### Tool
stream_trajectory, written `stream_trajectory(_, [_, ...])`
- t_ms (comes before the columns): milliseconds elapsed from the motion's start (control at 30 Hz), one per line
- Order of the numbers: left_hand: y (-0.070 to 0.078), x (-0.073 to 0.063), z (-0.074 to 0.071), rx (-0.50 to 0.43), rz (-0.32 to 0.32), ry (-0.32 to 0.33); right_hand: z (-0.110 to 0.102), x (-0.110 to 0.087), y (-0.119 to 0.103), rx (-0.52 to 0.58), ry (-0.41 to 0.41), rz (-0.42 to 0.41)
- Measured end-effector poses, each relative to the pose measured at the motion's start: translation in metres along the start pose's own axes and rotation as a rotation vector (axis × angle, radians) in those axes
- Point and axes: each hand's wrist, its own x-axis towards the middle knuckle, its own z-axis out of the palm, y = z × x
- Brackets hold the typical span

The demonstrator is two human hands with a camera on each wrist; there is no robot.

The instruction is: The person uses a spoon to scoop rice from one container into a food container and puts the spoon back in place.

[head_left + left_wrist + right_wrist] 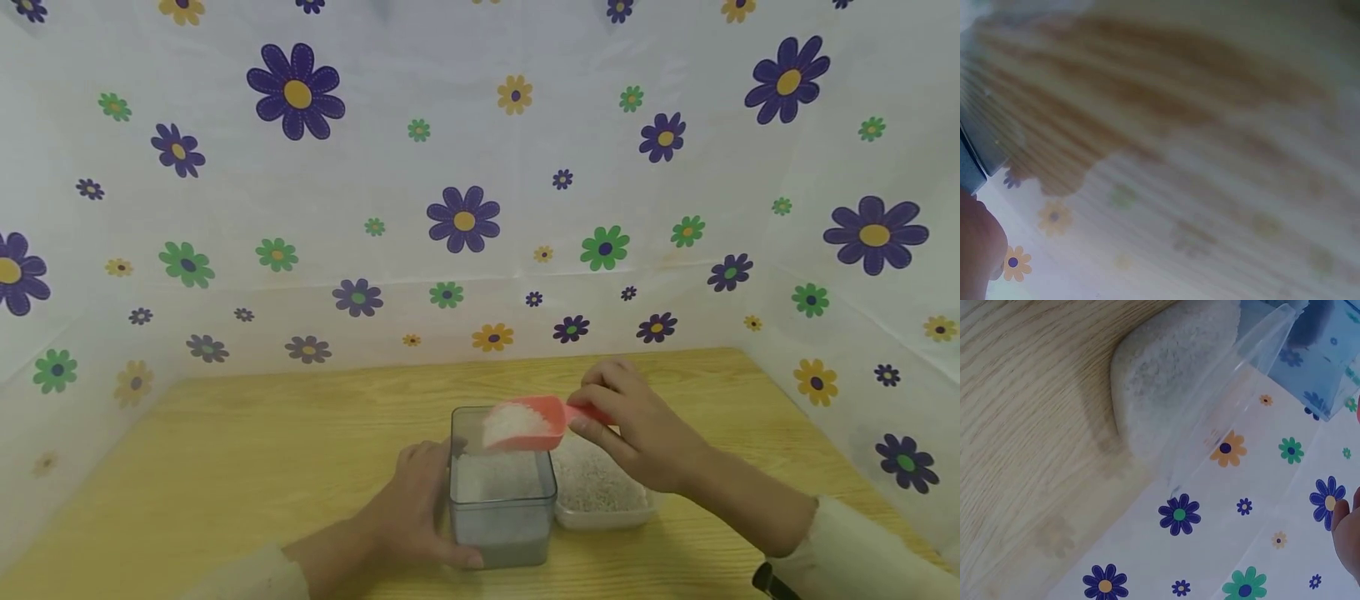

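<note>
My right hand (637, 425) pinches the handle of a pink scoop (551, 412) heaped with white, rice-like grains. The scoop is over the mouth of a clear grey-blue box (502, 542), which has pale grains inside. Spread round the left side of this box, my left hand (412, 508) holds it with the thumb at the front. Just right of the box, partly beneath my right hand, stands a low clear tub (603, 521) of the same kind of grains. In the right wrist view, the tub (1119, 406) and box (1304, 362) appear at the top.
The wooden table (262, 467) carries the box and tub near its front. A white flower-printed sheet (390, 175) rises behind the table and along both sides. By the right sleeve, a dark strap end (772, 581) shows.
</note>
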Motion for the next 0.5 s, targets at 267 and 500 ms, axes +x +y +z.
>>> stream_trajectory(267, [-0.002, -0.001, 0.002, 0.02, 0.007, 0.003, -0.014, -0.011, 0.011, -0.056, 0.082, -0.05])
stream_trajectory(500, [0.0, -0.001, 0.001, -0.003, -0.005, -0.004, -0.027, -0.024, 0.021, -0.094, 0.149, -0.044])
